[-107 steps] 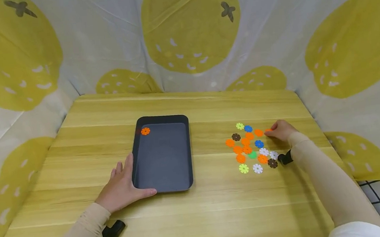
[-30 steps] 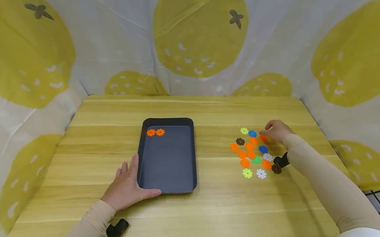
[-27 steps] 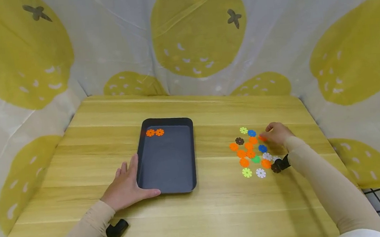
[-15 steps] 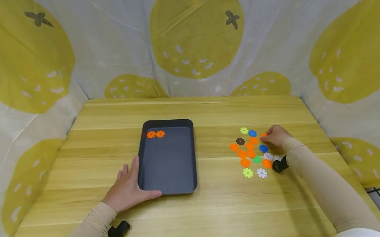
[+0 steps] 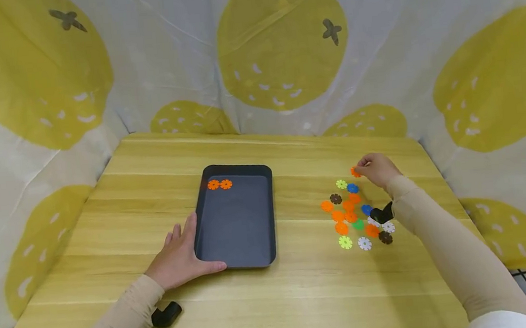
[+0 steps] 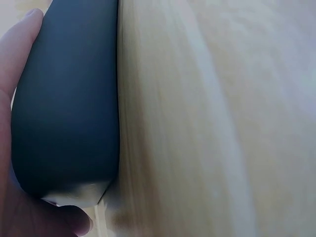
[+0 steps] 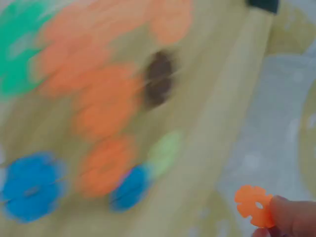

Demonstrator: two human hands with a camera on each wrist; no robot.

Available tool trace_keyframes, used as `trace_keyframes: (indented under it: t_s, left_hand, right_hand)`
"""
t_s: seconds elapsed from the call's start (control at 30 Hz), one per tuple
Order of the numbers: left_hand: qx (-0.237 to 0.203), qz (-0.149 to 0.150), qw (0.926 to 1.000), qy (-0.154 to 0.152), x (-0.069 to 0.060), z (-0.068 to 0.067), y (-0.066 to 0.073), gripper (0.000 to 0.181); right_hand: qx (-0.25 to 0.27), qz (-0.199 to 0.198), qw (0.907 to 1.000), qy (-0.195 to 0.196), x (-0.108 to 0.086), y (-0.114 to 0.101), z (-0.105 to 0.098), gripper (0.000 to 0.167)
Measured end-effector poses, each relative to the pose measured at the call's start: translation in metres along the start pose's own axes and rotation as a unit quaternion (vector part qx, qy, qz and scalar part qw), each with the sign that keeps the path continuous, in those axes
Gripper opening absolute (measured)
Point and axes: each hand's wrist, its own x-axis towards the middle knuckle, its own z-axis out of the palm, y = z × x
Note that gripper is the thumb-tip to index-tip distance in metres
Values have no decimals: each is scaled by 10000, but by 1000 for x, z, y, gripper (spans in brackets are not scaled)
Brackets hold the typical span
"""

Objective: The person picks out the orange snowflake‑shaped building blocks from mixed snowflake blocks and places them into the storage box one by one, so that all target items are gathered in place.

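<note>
Orange disc (image 7: 247, 200): and there it is, flat, vivid, notched all around its rim, a small opening showing in its face!
Its spot: beyond the cluster's far end, near the blue disc (image 5: 352, 188) and the yellow-green disc (image 5: 341, 184).
Right hand (image 5: 379, 170): thumb and fingertip pinching that orange disc at its edge, most of the piece exposed.
Cluster: orange, white, brown and green discs (image 5: 358, 224) too, blurred in the right wrist view.
Left hand (image 5: 174, 259): fingers and thumb spread around the near-left corner of the tray (image 5: 245, 229).
Tray: dark, rectangular, two orange discs (image 5: 226, 184) side by side at its far-left corner.
Surface: wood-grained table (image 5: 277, 310).
Backdrop: pale curtain (image 5: 175, 45), big yellow fruit.
</note>
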Motion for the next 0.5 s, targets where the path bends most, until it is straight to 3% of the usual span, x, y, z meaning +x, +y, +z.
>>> trace_keyframes:
  t_s: [0.1, 0.23, 0.37, 0.5]
  left_hand:
    - [-31, 12, 10000, 17, 0, 0, 0, 150]
    - [-116, 83, 9999, 52, 0, 1, 0, 149]
    - [-164, 159, 9997, 81, 0, 0, -1, 149]
    - [-113, 192, 9997, 124, -1, 1, -1, 149]
  right_hand:
    - [113, -344, 9993, 16, 4, -49, 5, 29]
    - [474, -648, 9964, -281, 8, -114, 28, 25]
    - [1127, -649, 9877, -872, 14, -166, 69, 22]
    - [1603, -365, 9759, -1439, 19, -203, 120, 22]
